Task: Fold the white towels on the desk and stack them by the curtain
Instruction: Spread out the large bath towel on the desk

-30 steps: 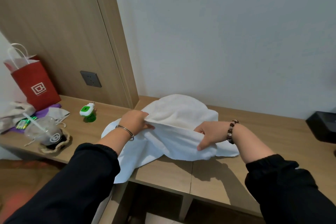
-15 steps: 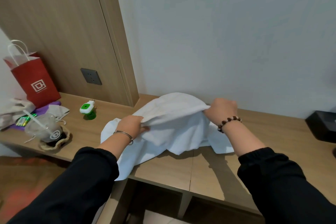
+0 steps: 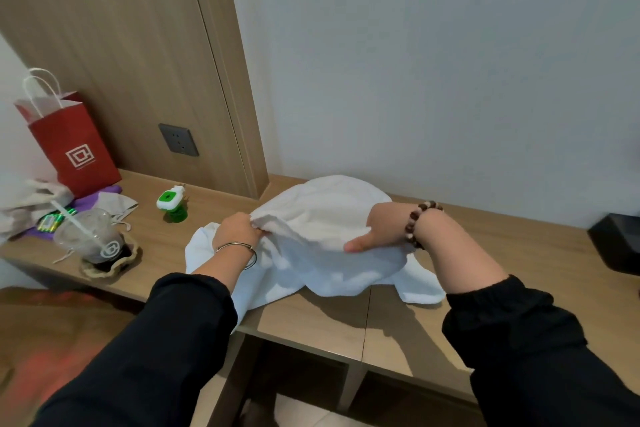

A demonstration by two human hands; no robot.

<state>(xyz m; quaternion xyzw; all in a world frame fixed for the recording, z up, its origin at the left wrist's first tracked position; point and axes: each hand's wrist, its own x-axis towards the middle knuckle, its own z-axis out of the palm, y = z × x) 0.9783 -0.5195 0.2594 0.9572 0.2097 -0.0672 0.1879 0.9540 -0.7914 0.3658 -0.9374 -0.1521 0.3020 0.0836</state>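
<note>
Soft, rather dim, cool light from above leaves the wall (image 3: pixel 450 62) an even grey-blue, and the lifted towel (image 3: pixel 329 215) and forearms (image 3: pixel 457 246) cast blurred-edged shadows on the desk (image 3: pixel 311 322) toward the viewer. The wide lens tilts the wood panel (image 3: pixel 104 45) and stretches the black sleeves (image 3: pixel 156 340), almost featureless, at the bottom corners. Fine detail is soft and smeared, the towel's folds nearly washed out.

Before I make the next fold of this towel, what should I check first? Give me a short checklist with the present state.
1. Left hand grips the white towel edge: ok.
2. Right hand grip: cannot tell, fingers hidden in cloth.
3. Towel lies flat on the desk: not ok, bunched, part hangs over the front edge.
4. Plastic cup apart from towel: ok.
</note>
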